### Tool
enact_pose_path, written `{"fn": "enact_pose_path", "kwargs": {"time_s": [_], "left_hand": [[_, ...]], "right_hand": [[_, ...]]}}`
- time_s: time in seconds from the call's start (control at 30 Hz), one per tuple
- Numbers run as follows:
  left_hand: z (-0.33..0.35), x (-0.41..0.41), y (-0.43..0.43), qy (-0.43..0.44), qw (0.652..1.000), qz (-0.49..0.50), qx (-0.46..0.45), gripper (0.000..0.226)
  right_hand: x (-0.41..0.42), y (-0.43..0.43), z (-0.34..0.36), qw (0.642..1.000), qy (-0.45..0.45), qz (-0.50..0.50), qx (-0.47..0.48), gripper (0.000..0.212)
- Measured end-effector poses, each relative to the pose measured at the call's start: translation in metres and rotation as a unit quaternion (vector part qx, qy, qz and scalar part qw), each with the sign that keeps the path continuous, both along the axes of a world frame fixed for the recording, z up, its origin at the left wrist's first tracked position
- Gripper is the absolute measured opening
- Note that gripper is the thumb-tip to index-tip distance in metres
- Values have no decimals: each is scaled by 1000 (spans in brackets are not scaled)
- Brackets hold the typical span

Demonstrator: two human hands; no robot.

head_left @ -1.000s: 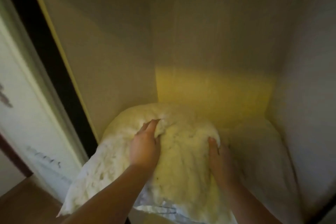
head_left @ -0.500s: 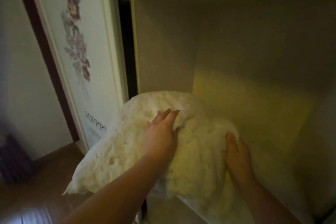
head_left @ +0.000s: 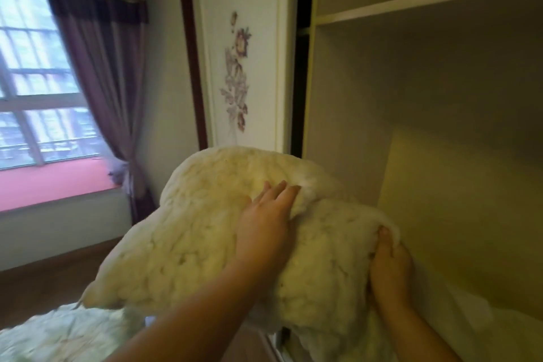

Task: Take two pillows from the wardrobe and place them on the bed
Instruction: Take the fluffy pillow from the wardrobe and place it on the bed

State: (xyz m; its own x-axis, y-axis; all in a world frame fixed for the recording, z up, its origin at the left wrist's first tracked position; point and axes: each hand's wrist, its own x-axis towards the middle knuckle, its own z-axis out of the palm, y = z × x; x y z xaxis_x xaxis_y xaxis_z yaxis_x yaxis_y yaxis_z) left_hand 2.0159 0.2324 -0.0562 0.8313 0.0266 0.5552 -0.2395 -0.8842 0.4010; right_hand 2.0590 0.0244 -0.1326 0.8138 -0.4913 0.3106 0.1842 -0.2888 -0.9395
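**Halfway out of the wardrobe, pillow swinging left toward the bed**

At the open wardrobe (head_left: 426, 91) mouth, a lumpy cream pillow (head_left: 205, 238) is carried in both hands, most of its bulk already outside the cabinet frame and reaching leftward into the room. Its long axis runs from upper right, by the cabinet's inner wall, down to a loose corner at lower left, which hangs just above the pale bedding of the bed (head_left: 58, 335). The left hand (head_left: 264, 223) lies on top near the pillow's middle, fingers curled into a fold of the cover. The right hand (head_left: 389, 267) clamps the right-hand end, fingertips buried in the stuffing, so the whole mass lies to the left of that grip.

By my reading, the bed sits down and to the left, so the left hand leads and the right end must clear the frame. A second white pillow (head_left: 470, 329) seems to remain on the wardrobe floor, though it is dim. The sliding door (head_left: 244, 53) with its flower print stands just behind the pillow.
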Motion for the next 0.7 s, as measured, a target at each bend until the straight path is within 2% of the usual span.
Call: {"fn": "enact_pose_path", "kwargs": {"time_s": [0.17, 0.33, 0.6, 0.7], "left_hand": [[0, -54, 15, 3, 997, 79, -5, 46], [-12, -124, 22, -20, 982, 181, -52, 42], [-38, -260, 36, -35, 938, 335, -80, 42], [-44, -312, 45, -30, 923, 375, -82, 40]], "right_hand": [[-13, 22, 0, 995, -4, 101, 14, 40], [-47, 47, 2, 979, -11, 205, 12, 31], [-138, 100, -2, 934, 0, 357, -8, 40], [-167, 123, -2, 895, 69, 439, -37, 33]]}}
